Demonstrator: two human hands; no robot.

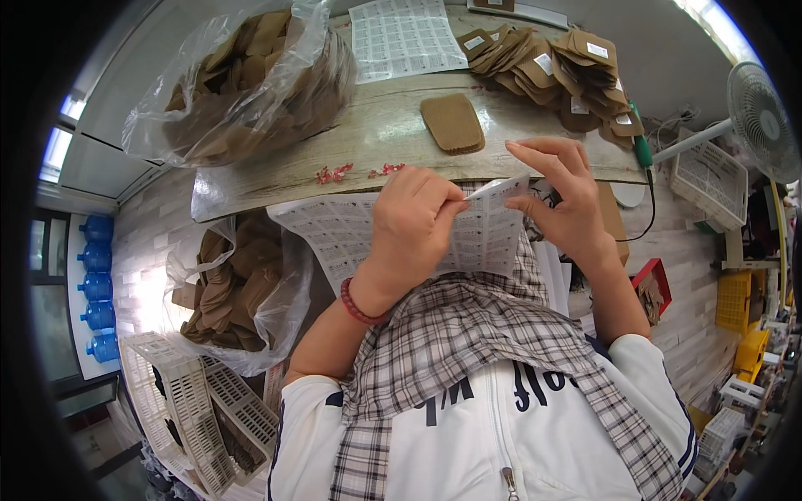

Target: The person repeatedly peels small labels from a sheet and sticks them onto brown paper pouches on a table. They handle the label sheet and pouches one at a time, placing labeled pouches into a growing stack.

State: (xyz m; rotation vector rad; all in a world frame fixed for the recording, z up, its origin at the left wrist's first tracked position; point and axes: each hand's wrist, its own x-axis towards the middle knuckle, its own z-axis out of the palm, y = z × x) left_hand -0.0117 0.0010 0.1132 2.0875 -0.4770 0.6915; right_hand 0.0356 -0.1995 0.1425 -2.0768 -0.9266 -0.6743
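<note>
A white sheet of printed labels (326,234) lies across my lap at the table's front edge, its upper edge bent up. My left hand (413,215), with a red bead bracelet on the wrist, pinches that edge between thumb and fingers. Beside the sheet's right corner, my right hand (564,188) is open, thumb and forefinger apart. Its thumb is close to the sheet; whether they touch I cannot tell. Just beyond both hands, a neat stack of brown ribbed pads with rounded corners (453,123) rests on the table.
Brown pads with white labels (543,67) heap at the back right. More label sheets (409,37) lie behind. Clear bags of brown pads stand on the table (251,92) and below it (238,284). Red scraps (334,173) dot the near edge. A green-handled tool (641,150) hangs at right.
</note>
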